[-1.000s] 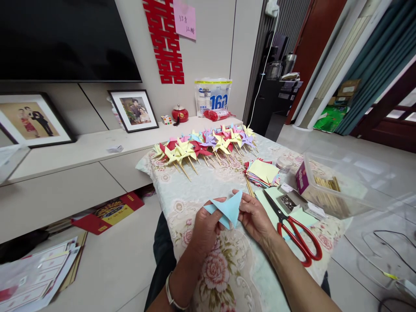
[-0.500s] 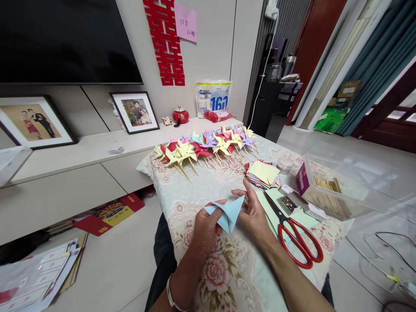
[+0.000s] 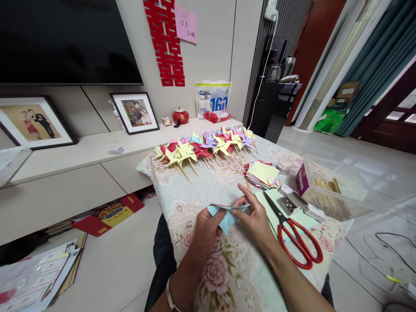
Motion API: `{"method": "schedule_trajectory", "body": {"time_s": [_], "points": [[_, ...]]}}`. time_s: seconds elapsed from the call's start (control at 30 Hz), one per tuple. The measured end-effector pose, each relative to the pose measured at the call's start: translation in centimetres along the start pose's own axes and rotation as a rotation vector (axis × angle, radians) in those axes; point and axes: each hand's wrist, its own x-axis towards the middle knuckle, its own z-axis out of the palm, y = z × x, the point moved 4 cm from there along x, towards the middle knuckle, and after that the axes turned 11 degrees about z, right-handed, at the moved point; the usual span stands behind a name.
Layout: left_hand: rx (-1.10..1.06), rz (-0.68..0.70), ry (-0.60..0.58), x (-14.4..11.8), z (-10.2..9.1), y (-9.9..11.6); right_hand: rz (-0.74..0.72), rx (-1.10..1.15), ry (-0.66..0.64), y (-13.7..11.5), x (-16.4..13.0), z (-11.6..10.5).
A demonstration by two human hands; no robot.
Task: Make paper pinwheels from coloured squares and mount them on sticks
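Since the earlier frames the light blue paper piece [image 3: 226, 215] has been tipping over, its raised triangular point now lying nearly flat so that mostly its upper edge is showing. The left hand [image 3: 204, 232] is pinching the paper's left side, thumb on top and fingers curled beneath it. The right hand [image 3: 255, 216] is gripping the right end, its thumb and fingers closing on the paper while the index finger is stretching up and to the left above the fold. The paper is being held between both hands just above the floral tablecloth [image 3: 224, 268], close to the person's body. Just to the right of the right hand, red-handled scissors [image 3: 294, 236] are lying with the blades pointing away from the person. Beyond them a stack of coloured paper squares [image 3: 262, 173] is sitting near a clear plastic box [image 3: 338, 186] holding wooden sticks. A small open box of metal pins [image 3: 287, 203] is resting between the scissors and the clear box. Farther back, a row of finished paper pinwheels [image 3: 204, 147] is lying across the cloth.
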Motion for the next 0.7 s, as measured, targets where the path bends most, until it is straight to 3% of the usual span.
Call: {"method": "schedule_trajectory", "body": {"time_s": [0.17,0.33,0.5,0.7], "points": [[-0.037,0.002,-0.025,0.0,-0.1,-0.1,0.184,0.227,-0.040,1.1,0.4,-0.2],[-0.233,0.027,-0.012,-0.2,0.4,1.7,0.313,0.358,-0.078,1.2,0.4,0.0],[-0.266,0.024,0.024,-0.2,0.0,2.8,0.356,0.330,-0.144,1.3,0.4,0.0],[-0.068,-0.028,-0.095,-0.4,0.0,1.6,0.292,0.109,-0.212,1.3,0.3,-0.4]]}}
